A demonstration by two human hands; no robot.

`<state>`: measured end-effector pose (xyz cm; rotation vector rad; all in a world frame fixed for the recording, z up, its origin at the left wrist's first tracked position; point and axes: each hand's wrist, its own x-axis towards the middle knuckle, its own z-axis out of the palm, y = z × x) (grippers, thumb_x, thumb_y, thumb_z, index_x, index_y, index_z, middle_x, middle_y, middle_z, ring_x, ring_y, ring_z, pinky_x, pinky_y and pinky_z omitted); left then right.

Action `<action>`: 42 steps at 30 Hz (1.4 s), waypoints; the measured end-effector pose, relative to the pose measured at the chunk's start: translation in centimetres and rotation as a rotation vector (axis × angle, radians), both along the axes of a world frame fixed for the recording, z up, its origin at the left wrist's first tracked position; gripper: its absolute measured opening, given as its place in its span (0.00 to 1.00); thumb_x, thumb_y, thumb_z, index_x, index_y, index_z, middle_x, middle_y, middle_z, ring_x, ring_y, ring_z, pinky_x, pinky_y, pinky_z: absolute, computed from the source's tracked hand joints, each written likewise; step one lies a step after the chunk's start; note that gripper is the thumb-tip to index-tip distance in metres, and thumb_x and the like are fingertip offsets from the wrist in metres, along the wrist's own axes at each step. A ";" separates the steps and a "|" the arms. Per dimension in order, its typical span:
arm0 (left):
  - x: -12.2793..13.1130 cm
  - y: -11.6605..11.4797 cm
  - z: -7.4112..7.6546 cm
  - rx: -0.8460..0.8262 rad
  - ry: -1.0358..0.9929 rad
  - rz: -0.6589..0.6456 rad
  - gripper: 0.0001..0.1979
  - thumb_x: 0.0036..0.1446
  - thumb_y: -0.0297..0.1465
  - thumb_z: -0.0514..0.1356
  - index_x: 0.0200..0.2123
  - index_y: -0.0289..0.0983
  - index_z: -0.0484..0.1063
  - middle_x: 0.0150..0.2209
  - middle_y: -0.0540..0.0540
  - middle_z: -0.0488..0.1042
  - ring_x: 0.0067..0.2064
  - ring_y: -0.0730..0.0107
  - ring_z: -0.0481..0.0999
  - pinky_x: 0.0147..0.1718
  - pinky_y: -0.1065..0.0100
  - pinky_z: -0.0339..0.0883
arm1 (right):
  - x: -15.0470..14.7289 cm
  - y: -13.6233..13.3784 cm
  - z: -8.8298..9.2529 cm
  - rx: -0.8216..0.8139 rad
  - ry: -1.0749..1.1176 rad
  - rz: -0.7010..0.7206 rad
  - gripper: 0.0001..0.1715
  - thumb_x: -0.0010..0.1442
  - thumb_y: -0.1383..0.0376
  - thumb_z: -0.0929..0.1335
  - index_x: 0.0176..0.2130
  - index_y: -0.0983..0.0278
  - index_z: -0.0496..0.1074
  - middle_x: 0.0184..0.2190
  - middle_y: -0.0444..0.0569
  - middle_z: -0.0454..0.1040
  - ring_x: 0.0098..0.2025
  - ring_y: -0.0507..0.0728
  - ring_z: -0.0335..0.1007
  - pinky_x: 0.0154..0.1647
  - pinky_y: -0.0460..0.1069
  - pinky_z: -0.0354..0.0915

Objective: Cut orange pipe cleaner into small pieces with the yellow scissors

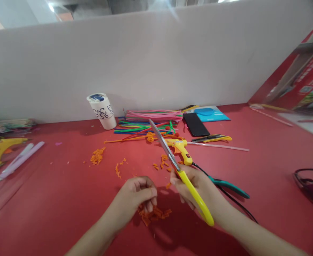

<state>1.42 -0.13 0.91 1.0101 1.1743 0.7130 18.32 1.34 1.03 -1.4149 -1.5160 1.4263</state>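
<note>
My right hand (199, 186) is closed round yellow-handled scissors (172, 158), whose shut blades point up and away toward the back. My left hand (137, 197) hovers low over the red table (52, 206), fingers curled in a pinch above a small heap of orange cut pieces (155, 214); what it pinches, if anything, is too small to make out. More orange scraps (97, 155) lie scattered ahead of both hands. A yellow glue gun (181, 149) rests just behind the scissors, its black cord running to the right.
A bundle of coloured pipe cleaners (151, 121), a white cup (103, 111), a black phone (195, 124) and a utility knife (212, 138) lie at the back. Green-handled pliers (229, 185) sit right of my hand. A second glue gun (0, 147) is far left. White partition behind.
</note>
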 end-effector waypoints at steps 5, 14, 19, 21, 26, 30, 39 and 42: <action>-2.2 1.4 -0.6 0.225 0.332 0.057 0.07 0.48 0.32 0.52 0.21 0.37 0.60 0.15 0.57 0.59 0.16 0.79 0.57 0.16 0.75 0.50 | 1.5 2.8 0.1 0.183 -0.315 -0.161 0.06 0.45 0.62 0.61 0.23 0.62 0.60 0.13 0.37 0.56 0.14 0.47 0.52 0.14 0.42 0.49; -4.1 2.5 -0.6 0.587 0.931 0.025 0.10 0.51 0.32 0.49 0.19 0.38 0.57 0.18 0.54 0.54 0.22 0.73 0.57 0.23 0.70 0.49 | 3.5 4.0 -0.5 0.205 -0.406 -0.172 0.09 0.46 0.59 0.61 0.24 0.64 0.63 0.17 0.40 0.59 0.17 0.49 0.53 0.17 0.44 0.48; -4.6 3.0 -0.7 0.736 1.211 0.012 0.11 0.55 0.32 0.46 0.21 0.38 0.59 0.27 0.48 0.61 0.30 0.67 0.64 0.32 0.65 0.57 | 3.4 3.5 -0.5 0.202 -0.401 -0.142 0.09 0.46 0.59 0.61 0.23 0.63 0.59 0.17 0.39 0.55 0.19 0.48 0.50 0.18 0.44 0.47; -4.4 2.9 -1.2 0.811 1.231 0.025 0.06 0.53 0.32 0.49 0.30 0.36 0.63 0.37 0.44 0.64 0.40 0.62 0.65 0.40 0.62 0.58 | 3.2 3.3 -0.5 0.214 -0.399 -0.124 0.10 0.46 0.59 0.61 0.22 0.62 0.58 0.18 0.39 0.53 0.20 0.49 0.48 0.19 0.44 0.47; -2.9 2.2 -3.6 0.942 1.303 -0.060 0.31 0.48 0.46 0.52 0.52 0.33 0.55 0.56 0.33 0.52 0.57 0.50 0.50 0.52 0.49 0.44 | 2.8 2.9 -0.8 0.212 -0.403 -0.085 0.11 0.47 0.57 0.60 0.24 0.63 0.58 0.18 0.39 0.53 0.21 0.49 0.46 0.20 0.44 0.47; -3.2 2.9 -5.2 0.949 1.386 -0.087 0.34 0.50 0.48 0.49 0.55 0.31 0.53 0.58 0.30 0.50 0.59 0.48 0.48 0.53 0.46 0.37 | 2.5 2.6 -0.6 0.238 -0.446 -0.075 0.11 0.46 0.58 0.60 0.21 0.62 0.56 0.17 0.38 0.50 0.21 0.49 0.44 0.19 0.44 0.46; -5.0 3.9 -2.5 0.940 1.238 0.127 0.10 0.55 0.31 0.48 0.29 0.36 0.67 0.49 0.38 0.61 0.51 0.58 0.60 0.50 0.55 0.51 | 2.4 2.5 -0.7 0.292 -0.402 -0.069 0.12 0.47 0.59 0.61 0.20 0.62 0.54 0.17 0.38 0.48 0.20 0.48 0.44 0.18 0.44 0.45; -4.0 2.8 -1.3 0.986 1.020 -0.037 0.10 0.51 0.23 0.48 0.35 0.37 0.64 0.48 0.41 0.60 0.52 0.63 0.58 0.50 0.59 0.52 | 2.4 2.5 -1.0 0.293 -0.371 -0.067 0.12 0.47 0.59 0.62 0.20 0.62 0.55 0.17 0.38 0.48 0.20 0.48 0.45 0.18 0.44 0.45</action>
